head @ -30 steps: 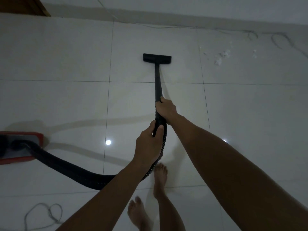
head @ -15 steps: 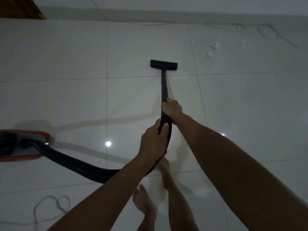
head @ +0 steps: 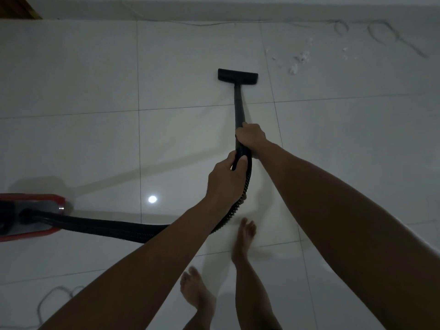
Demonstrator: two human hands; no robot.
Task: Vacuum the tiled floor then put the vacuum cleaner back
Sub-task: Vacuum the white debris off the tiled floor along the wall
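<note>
A black vacuum wand (head: 238, 108) runs away from me to a flat black floor nozzle (head: 237, 76) lying on the white tiled floor (head: 83, 144). My right hand (head: 251, 138) grips the wand's lower end. Just behind it, my left hand (head: 225, 179) grips the ribbed black hose (head: 114, 226) where it joins the wand. The hose curves left to the red vacuum body (head: 31, 216) at the left edge. White debris bits (head: 300, 61) lie on the tile to the right of the nozzle.
A thin cable (head: 390, 36) loops along the far wall at the upper right. A grey cord (head: 51, 298) coils on the floor at lower left. My bare feet (head: 242, 236) stand below the hands. A wooden edge (head: 19, 8) shows top left.
The nozzle has shifted right, closer to the white debris, and both hands moved right with the wand. My feet stepped forward; the vacuum body sits nearer.
</note>
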